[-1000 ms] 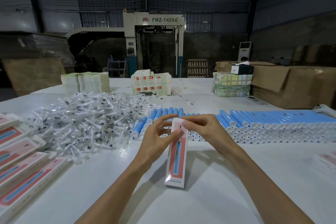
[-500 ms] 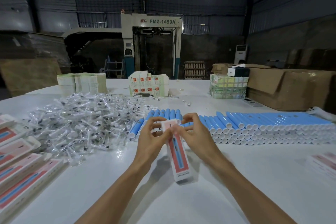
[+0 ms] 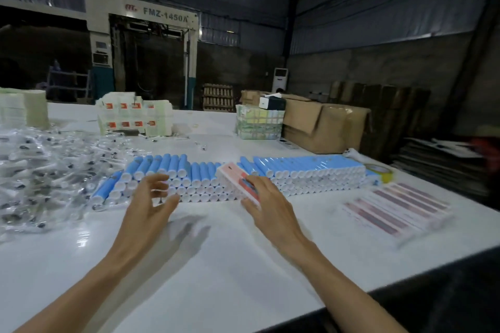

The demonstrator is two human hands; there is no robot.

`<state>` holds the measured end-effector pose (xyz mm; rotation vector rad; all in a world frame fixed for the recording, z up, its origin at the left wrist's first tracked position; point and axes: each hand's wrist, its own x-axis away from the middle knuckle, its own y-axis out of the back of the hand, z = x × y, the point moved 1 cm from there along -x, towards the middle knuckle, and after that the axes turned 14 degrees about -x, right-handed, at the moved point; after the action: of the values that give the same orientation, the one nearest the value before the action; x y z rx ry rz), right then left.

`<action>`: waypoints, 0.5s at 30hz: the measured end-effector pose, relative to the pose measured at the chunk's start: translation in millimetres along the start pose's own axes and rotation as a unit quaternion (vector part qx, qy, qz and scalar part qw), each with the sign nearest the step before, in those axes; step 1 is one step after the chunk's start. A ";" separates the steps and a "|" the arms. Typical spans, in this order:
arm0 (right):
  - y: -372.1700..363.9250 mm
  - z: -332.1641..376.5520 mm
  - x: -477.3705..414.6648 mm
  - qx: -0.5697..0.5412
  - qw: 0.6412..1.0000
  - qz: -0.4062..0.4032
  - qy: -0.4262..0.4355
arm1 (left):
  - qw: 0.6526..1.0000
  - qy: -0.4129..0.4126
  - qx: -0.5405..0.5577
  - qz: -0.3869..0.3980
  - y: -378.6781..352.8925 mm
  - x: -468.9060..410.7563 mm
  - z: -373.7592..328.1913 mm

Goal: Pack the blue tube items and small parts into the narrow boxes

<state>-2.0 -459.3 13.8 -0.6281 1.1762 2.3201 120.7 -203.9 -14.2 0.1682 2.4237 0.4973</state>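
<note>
Plenty left, I'd say: at mid-frame the right hand (image 3: 266, 205) grips one narrow box (image 3: 236, 176) before the long stack of blue tubes (image 3: 303, 167), the left hand (image 3: 150, 203) hovers spread and empty, and bagged small parts (image 3: 48, 170) lie heaped at left.

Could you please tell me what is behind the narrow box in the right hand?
Stacked blue tubes lie behind the narrow box; the box hides some of them.
</note>
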 end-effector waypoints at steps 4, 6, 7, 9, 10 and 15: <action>91.7 -72.8 25.8 0.133 0.987 -0.051 -0.077 | 0.989 -0.103 -0.102 0.034 -9.9 4.5 -1.7; 133.2 -103.8 41.4 0.217 0.969 -0.063 -0.098 | 0.982 -0.131 -0.127 0.039 -12.2 4.9 -5.0; 151.4 -117.1 49.3 0.247 0.960 -0.069 -0.115 | 0.979 -0.143 -0.137 0.039 -12.7 5.1 -6.4; 181.7 -139.0 62.7 0.284 0.942 -0.080 -0.161 | 0.975 -0.159 -0.150 0.038 -12.1 5.2 -8.1; 193.6 -148.2 68.0 0.301 0.933 -0.080 -0.183 | 0.974 -0.164 -0.154 0.037 -11.9 5.3 -8.8; 215.3 -174.7 80.3 0.340 0.910 -0.059 -0.231 | 0.971 -0.164 -0.171 0.044 -9.0 5.0 -7.7</action>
<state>-158.4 -701.8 7.1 0.1007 1.5146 1.6447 112.0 -213.3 -15.0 0.1931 1.9828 0.8473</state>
